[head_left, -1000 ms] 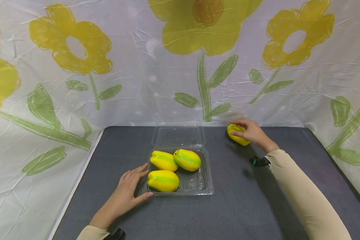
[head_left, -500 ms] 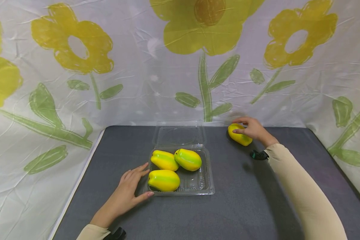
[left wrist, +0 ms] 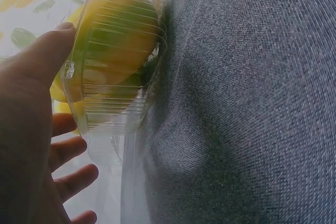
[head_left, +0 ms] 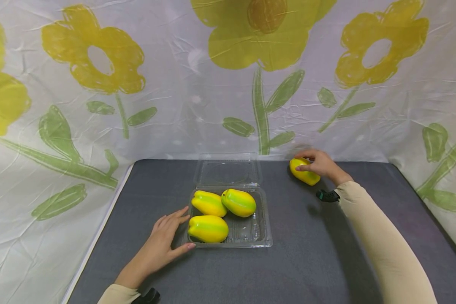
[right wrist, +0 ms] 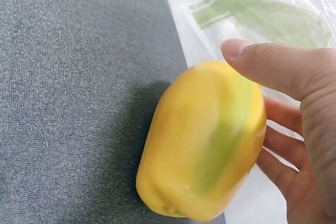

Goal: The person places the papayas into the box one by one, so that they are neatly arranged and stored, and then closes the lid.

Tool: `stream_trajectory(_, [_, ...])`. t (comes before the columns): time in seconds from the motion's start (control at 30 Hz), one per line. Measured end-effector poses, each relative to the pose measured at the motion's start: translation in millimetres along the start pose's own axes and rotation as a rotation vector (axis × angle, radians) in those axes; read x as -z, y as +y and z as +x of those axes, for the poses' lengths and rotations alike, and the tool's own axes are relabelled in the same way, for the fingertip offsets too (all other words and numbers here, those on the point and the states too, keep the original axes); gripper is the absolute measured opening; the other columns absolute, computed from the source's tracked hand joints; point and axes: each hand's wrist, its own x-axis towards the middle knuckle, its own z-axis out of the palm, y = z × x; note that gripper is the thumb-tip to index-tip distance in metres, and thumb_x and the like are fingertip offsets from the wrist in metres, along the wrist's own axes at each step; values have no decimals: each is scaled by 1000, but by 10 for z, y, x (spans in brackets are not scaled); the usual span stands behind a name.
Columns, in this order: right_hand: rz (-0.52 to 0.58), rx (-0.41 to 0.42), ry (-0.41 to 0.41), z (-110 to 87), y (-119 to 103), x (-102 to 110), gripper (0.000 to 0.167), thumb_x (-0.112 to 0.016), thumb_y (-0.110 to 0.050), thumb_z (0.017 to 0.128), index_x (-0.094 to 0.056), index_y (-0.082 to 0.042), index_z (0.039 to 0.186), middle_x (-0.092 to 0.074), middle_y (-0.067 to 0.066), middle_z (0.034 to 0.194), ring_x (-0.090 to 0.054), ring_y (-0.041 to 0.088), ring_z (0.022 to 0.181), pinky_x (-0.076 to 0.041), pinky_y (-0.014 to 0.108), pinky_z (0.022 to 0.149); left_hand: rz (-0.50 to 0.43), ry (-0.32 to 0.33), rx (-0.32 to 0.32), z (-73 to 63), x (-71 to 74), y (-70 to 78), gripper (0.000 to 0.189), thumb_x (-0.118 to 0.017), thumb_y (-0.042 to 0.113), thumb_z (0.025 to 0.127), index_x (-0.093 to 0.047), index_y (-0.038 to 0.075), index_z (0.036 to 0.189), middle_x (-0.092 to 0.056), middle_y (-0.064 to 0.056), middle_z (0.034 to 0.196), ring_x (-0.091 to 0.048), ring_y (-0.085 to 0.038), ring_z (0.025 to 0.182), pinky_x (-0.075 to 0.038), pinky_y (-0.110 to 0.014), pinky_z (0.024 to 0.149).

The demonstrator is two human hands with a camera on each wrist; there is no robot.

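My right hand grips a yellow papaya with a green streak, at the back right of the dark table. In the right wrist view the thumb lies over one end of the papaya and the other fingers reach behind its far side. At the left side of an open clear plastic clamshell box, my left hand rests with fingers spread and fairly straight. Its thumb is right at the box rim in the left wrist view. Inside the box lie three more papayas, one at the front and two behind.
The box's hinged clear lid lies folded back towards the rear edge. A white cloth with yellow flowers hangs behind the dark grey table. Black bands are on both wrists.
The papaya under the right hand has turned slightly and sits a little lower, close over the table. The view has shifted a touch; the left hand stays at the box.
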Motion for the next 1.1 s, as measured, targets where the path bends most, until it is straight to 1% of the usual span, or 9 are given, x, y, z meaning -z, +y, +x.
stream_trajectory(0.23, [-7,-14,4,-12,42,-6,54,-74,-30,88,-61,-7,134,-58,18,139,-52,38,127,-39,57,111,13,0,8,-4,-13,-5,78,-72,56,83,-49,13,143,-38,-3,160,-40,-31,142,-25,-63,112])
stream_trajectory(0.43, [1,-20,-5,-65,67,15,55,-73,-34,89,-60,-8,136,-57,18,140,-52,37,126,-43,56,108,10,1,7,-3,-14,-6,79,-72,57,82,-49,13,143,-38,-3,160,-40,-30,142,-25,-62,113])
stream_trajectory(0.67, [-1,-40,-18,-147,86,45,56,-72,-36,90,-60,-10,137,-57,19,141,-57,39,122,-49,55,99,6,1,6,-6,-11,-4,78,-72,56,83,-49,12,143,-38,-3,159,-40,-31,142,-25,-62,113])
stream_trajectory(0.87, [-5,-41,-6,-231,96,70,57,-73,-41,88,-61,-11,136,-60,18,137,-59,34,115,-50,49,96,5,-1,10,-6,-13,-8,79,-71,58,83,-49,12,143,-37,-3,160,-40,-30,142,-25,-62,112])
stream_trajectory(1.1, [-9,-66,-16,-300,134,69,61,-72,-49,87,-61,-16,136,-60,15,130,-59,27,108,-50,35,85,8,0,13,-6,-18,-14,79,-67,62,84,-49,13,143,-37,-2,160,-39,-30,143,-25,-64,112])
